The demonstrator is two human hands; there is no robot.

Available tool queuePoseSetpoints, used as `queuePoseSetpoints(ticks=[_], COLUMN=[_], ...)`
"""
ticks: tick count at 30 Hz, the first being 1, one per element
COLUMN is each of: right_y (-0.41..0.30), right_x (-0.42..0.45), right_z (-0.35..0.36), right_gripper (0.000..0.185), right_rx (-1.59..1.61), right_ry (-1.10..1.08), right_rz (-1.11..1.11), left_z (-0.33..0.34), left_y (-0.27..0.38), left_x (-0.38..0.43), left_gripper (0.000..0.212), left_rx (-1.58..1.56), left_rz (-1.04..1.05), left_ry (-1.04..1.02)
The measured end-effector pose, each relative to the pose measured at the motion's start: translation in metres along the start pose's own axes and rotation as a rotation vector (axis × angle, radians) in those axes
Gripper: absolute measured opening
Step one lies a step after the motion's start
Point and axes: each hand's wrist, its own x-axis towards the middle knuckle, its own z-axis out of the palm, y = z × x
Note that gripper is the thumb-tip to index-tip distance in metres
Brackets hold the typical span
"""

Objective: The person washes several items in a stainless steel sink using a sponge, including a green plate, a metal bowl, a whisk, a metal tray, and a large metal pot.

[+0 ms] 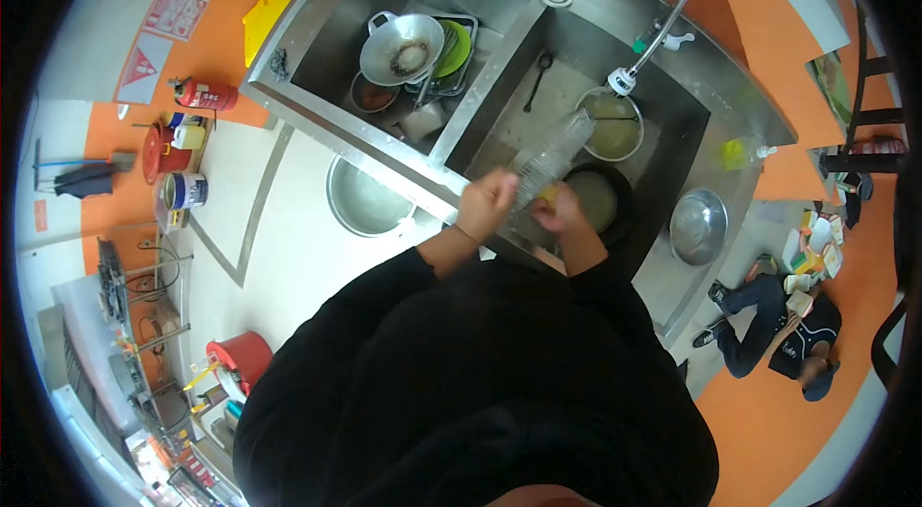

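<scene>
Over the right sink basin (508,107), my left hand (488,203) grips the near end of a long, see-through ridged item (558,150). Motion blur hides whether that item is wire or clear plastic. In my right hand (562,210) is a small yellow piece, seemingly a sponge (549,193), pressed near the item's lower end. Below and right of the item sits a dark round pan (625,201) holding cloudy liquid. Beyond it, a round metal pot (637,147) with murky water stands under the faucet (623,81). A black ladle (536,82) lies on the basin floor.
The left basin (328,50) holds a metal wok (382,39), a green plate (455,50) and other dishes. On the right ledge rests a steel bowl (699,226). Beneath the front edge is a large metal basin (360,208). A person (785,327) sits at the right beside several boxes.
</scene>
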Motion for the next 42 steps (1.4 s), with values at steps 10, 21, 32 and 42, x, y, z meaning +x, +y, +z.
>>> queuePoseSetpoints(ticks=[10,21,32,42], right_y=[-0.080,-0.100,-0.144,-0.235], right_x=[-0.096,-0.165,-0.204,-0.156], right_z=[0.127,0.046,-0.052,-0.148], right_gripper=[0.032,0.030,0.028,0.061], right_rx=[-0.054,-0.062,-0.213,-1.835], right_ry=[-0.440,0.121,0.472,0.931], right_rz=[0.260,-0.279,-0.813,-0.688], left_z=[-0.100,-0.187,-0.160,0.005], left_y=[0.023,-0.135,-0.229,-0.152], left_x=[0.031,0.164,0.223,0.160], left_gripper=[0.024,0.032,0.029,0.040], left_rx=[0.510,1.004,1.200,0.631], left_rz=[0.733,0.415,-0.018,0.368], left_ry=[-0.407,-0.438,-0.341,-0.300])
